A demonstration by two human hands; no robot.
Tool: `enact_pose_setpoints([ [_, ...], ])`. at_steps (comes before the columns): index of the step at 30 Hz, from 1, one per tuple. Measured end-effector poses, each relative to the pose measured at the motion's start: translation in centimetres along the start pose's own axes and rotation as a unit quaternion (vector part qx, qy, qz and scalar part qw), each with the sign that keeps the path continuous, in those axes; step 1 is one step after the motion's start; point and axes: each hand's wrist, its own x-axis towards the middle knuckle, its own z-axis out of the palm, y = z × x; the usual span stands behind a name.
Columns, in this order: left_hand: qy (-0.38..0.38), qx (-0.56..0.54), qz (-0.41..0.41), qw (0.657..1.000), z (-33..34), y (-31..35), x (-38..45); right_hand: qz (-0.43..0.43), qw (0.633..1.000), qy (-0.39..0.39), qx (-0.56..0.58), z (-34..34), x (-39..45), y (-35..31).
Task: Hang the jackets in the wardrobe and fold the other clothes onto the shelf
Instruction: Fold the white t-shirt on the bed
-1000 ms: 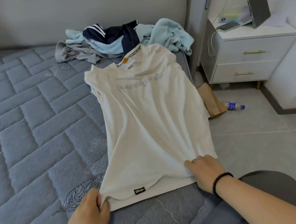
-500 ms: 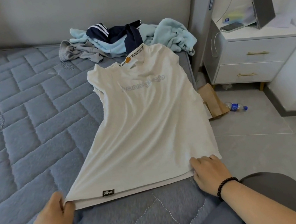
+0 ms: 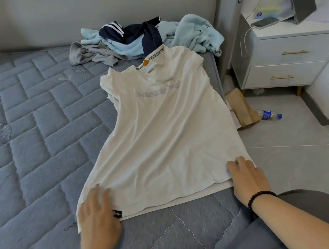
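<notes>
**Both hands flat on the hem of a white shirt**

Nearest the camera, the left hand (image 3: 97, 216) lies palm down on the lower left corner of the shirt (image 3: 167, 136), fingers straight and slightly spread, blurred at the tips; it covers part of the small black tag (image 3: 117, 213) at the hem. The right hand (image 3: 247, 178) rests on the lower right corner, fingers extended and loosely together over the cloth, nothing gripped. A black bead bracelet (image 3: 259, 198) circles that wrist.

The shirt is spread lengthwise on the grey quilted mattress (image 3: 22, 129), hem toward the person, collar away, close to the mattress's right edge. Pale lettering runs across the chest, and an orange label (image 3: 145, 62) sits inside the neckline.

Beyond the collar is a heap of clothes (image 3: 141, 39) against the headboard (image 3: 97, 8): light blue fleece, a navy piece with white stripes, grey fabric on its left.

To the right, on the tiled floor, a brown paper bag (image 3: 243, 109) leans by the bed with a bottle (image 3: 268, 113) lying just beside it. Farther back is a white nightstand (image 3: 290, 57) with two drawers, carrying a phone (image 3: 265, 22) on a cable and an upright tablet (image 3: 302, 0).
</notes>
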Motion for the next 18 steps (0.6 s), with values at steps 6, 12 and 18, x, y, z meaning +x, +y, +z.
enact_pose_setpoints([
  [6, -0.110, -0.054, 0.265, 0.956, 1.9, 9.3, 0.0, -0.014, 1.000, -0.003, -0.012, 0.2, 0.9, 1.1],
  [12, -0.104, 0.004, 0.315, 0.943, 2.4, 11.2, 2.5, -0.077, 0.996, -0.037, -0.002, 0.4, 0.5, 2.2],
  [18, -0.118, -0.023, 0.311, 0.943, 1.9, 11.4, 3.0, -0.116, 0.992, -0.006, 0.055, 0.9, 0.3, 4.6],
])
